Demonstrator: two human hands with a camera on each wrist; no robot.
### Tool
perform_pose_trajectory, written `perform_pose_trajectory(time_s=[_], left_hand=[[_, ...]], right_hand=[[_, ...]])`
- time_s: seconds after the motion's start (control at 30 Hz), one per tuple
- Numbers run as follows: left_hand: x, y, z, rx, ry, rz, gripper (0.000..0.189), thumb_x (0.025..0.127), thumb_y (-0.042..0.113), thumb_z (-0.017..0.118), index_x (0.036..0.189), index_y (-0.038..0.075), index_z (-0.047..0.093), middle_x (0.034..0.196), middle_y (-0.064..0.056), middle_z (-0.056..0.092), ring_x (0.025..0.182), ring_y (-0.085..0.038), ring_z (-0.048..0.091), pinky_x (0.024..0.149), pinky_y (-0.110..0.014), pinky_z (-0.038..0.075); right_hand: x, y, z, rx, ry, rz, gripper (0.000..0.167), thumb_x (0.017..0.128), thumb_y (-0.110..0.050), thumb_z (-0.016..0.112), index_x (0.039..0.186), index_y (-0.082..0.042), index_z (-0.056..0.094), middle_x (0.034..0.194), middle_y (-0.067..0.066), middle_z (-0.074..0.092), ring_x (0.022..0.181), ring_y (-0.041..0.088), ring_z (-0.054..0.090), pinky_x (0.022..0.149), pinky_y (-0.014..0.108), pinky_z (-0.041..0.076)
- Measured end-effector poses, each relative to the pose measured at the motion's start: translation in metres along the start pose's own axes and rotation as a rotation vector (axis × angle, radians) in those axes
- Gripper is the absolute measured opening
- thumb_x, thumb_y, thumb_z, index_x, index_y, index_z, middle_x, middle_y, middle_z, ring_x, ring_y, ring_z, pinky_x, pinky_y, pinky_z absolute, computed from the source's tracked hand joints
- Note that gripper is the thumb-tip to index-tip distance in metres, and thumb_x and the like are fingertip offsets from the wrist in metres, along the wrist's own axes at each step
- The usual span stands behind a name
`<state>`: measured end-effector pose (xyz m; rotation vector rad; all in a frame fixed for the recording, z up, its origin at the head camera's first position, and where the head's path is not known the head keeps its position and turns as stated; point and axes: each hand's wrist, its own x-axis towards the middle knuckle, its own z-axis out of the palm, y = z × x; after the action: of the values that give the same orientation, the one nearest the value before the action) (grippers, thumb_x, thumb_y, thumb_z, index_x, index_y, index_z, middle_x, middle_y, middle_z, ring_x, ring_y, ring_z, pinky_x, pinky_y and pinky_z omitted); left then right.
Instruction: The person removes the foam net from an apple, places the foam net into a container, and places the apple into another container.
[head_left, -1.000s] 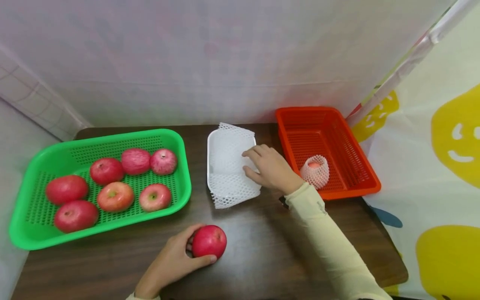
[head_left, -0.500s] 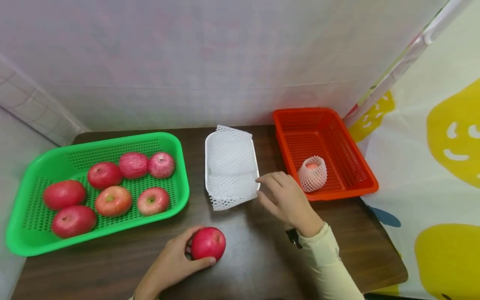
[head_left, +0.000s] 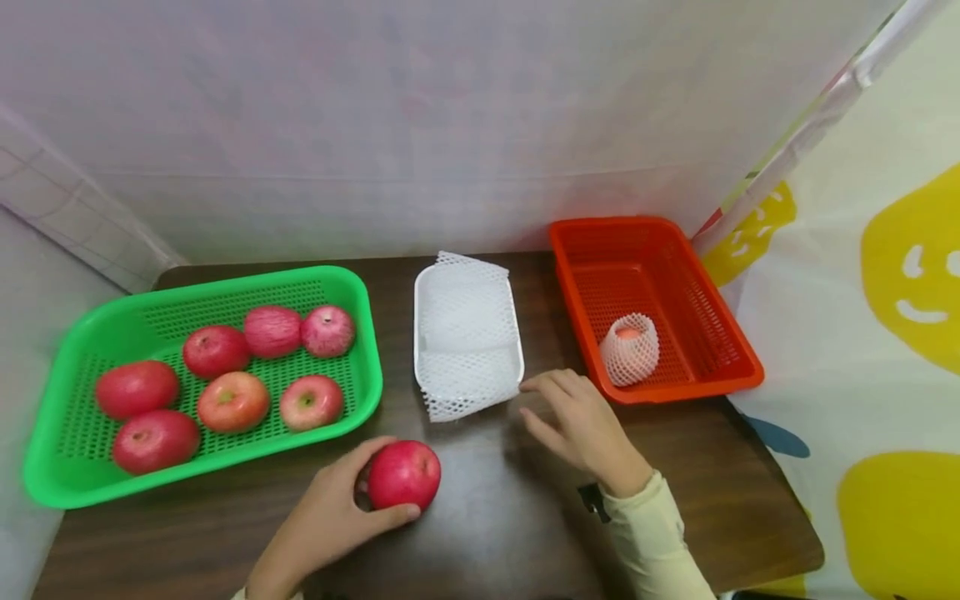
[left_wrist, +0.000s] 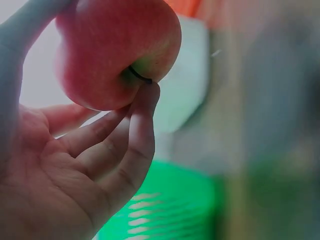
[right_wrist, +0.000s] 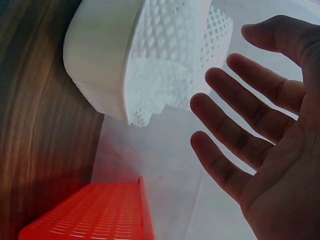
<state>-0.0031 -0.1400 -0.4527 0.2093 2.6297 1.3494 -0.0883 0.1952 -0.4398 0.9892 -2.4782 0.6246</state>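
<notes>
A red apple (head_left: pixel 405 475) is gripped by my left hand (head_left: pixel 330 508) near the front of the table, thumb on one side and fingers on the other. The left wrist view shows the apple's dark stem (left_wrist: pixel 140 75) beside a fingertip. My right hand (head_left: pixel 588 425) holds nothing; it hovers just off the near right corner of a white tray (head_left: pixel 417 333). White foam net sleeves (head_left: pixel 468 325) lie in that tray, their ends hanging over its near and far rims. In the right wrist view, the fingers (right_wrist: pixel 240 135) are spread loosely beside the foam netting (right_wrist: pixel 165 55).
On the left stands a green basket (head_left: pixel 371 367) with several apples (head_left: pixel 232 402) in it. An orange-red basket (head_left: pixel 742 375) at the right holds one apple in a foam net (head_left: pixel 630 350). A white curtain (head_left: pixel 390 125) hangs behind the dark wood table (head_left: pixel 510 542).
My right hand has drawn back from over the foam sleeves, toward the front and right, with nothing in it. The left hand has shifted slightly left and up with the apple.
</notes>
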Motion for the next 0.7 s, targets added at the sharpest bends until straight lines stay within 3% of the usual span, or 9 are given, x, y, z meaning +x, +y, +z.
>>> perform_pose_trajectory(time_s=[0.17, 0.23, 0.3, 0.4, 0.57, 0.7], left_hand=[[0.009, 0.013, -0.053, 0.164, 0.082, 0.102, 0.079, 0.073, 0.061, 0.082, 0.136, 0.022, 0.054, 0.117, 0.001, 0.064, 0.095, -0.018, 0.062, 0.072, -0.041, 0.057], [0.017, 0.016, -0.077, 0.24, 0.123, 0.109, 0.079, 0.074, 0.062, 0.081, 0.136, 0.019, 0.054, 0.111, -0.003, 0.065, 0.09, -0.021, 0.062, 0.068, -0.042, 0.056], [0.027, 0.016, -0.1, 0.326, 0.17, 0.092, 0.084, 0.075, 0.063, 0.08, 0.136, 0.013, 0.052, 0.109, -0.008, 0.065, 0.088, -0.027, 0.062, 0.066, -0.046, 0.056], [0.042, 0.01, -0.126, 0.452, 0.219, 0.001, 0.091, 0.077, 0.068, 0.074, 0.139, 0.006, 0.047, 0.11, -0.016, 0.062, 0.089, -0.035, 0.059, 0.062, -0.054, 0.053], [0.066, -0.013, -0.142, 0.53, 0.168, -0.129, 0.094, 0.082, 0.07, 0.066, 0.14, 0.0, 0.04, 0.115, -0.024, 0.054, 0.095, -0.043, 0.053, 0.061, -0.057, 0.049], [0.078, -0.03, -0.14, 0.553, 0.112, -0.159, 0.102, 0.084, 0.066, 0.066, 0.142, -0.011, 0.033, 0.115, -0.031, 0.053, 0.092, -0.047, 0.053, 0.062, -0.058, 0.049]], right_hand=[[-0.005, -0.001, 0.002, 0.037, -0.004, 0.018, 0.032, 0.082, -0.019, 0.078, 0.11, -0.008, 0.069, 0.103, 0.003, 0.068, 0.097, 0.023, 0.062, 0.078, 0.041, 0.051], [-0.007, -0.001, 0.003, 0.05, -0.004, 0.024, 0.031, 0.081, -0.018, 0.078, 0.11, -0.008, 0.069, 0.102, 0.003, 0.068, 0.096, 0.023, 0.062, 0.079, 0.041, 0.051], [-0.01, 0.0, 0.004, 0.06, -0.006, 0.035, 0.031, 0.082, -0.018, 0.079, 0.109, -0.008, 0.069, 0.102, 0.003, 0.068, 0.095, 0.023, 0.062, 0.079, 0.041, 0.051], [-0.015, 0.0, 0.006, 0.07, -0.019, 0.053, 0.029, 0.083, -0.02, 0.078, 0.108, -0.008, 0.069, 0.102, 0.002, 0.068, 0.095, 0.021, 0.062, 0.081, 0.039, 0.051], [-0.021, 0.001, 0.008, 0.066, -0.024, 0.076, 0.029, 0.084, -0.023, 0.078, 0.108, -0.009, 0.069, 0.102, 0.0, 0.067, 0.095, 0.021, 0.062, 0.081, 0.04, 0.051], [-0.025, 0.002, 0.009, 0.063, -0.03, 0.093, 0.028, 0.084, -0.023, 0.079, 0.107, -0.01, 0.07, 0.102, 0.0, 0.067, 0.096, 0.02, 0.062, 0.082, 0.039, 0.051]])
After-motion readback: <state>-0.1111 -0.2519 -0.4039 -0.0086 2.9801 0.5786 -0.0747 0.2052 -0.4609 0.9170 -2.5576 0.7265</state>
